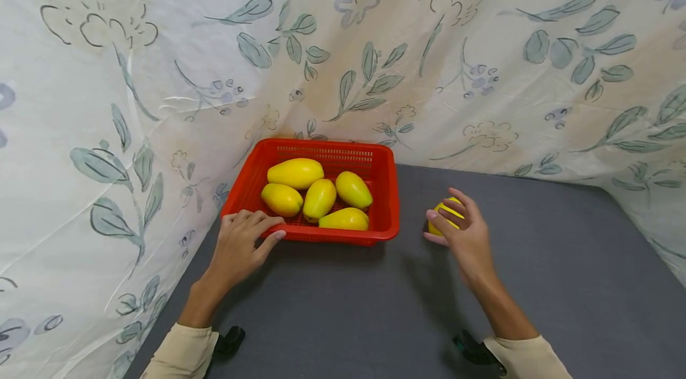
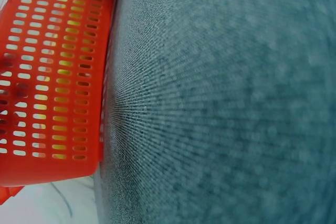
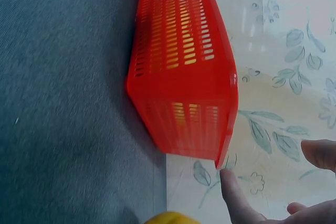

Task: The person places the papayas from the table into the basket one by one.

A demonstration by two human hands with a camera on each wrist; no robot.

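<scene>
In the head view a red plastic basket (image 1: 383,212) stands at the back of the table with several oblong yellow fruits (image 1: 320,200) inside. My left hand (image 1: 243,245) holds its near-left rim, fingers over the edge and thumb at the front. Those fingers are out of sight in the left wrist view, where the slotted basket wall (image 2: 47,77) fills the left side. Right of the basket, my right hand (image 1: 466,236) is over a single yellow fruit (image 1: 436,225), fingers spread and partly covering it. The right wrist view catches the top of this fruit (image 3: 172,218), apart from the visible fingers (image 3: 233,195).
A dark grey cloth (image 1: 332,307) covers the table. Behind and to the left hangs a pale flowered sheet (image 1: 343,69), close to the basket's back side. Dark straps with cameras (image 1: 230,342) sit at both wrists.
</scene>
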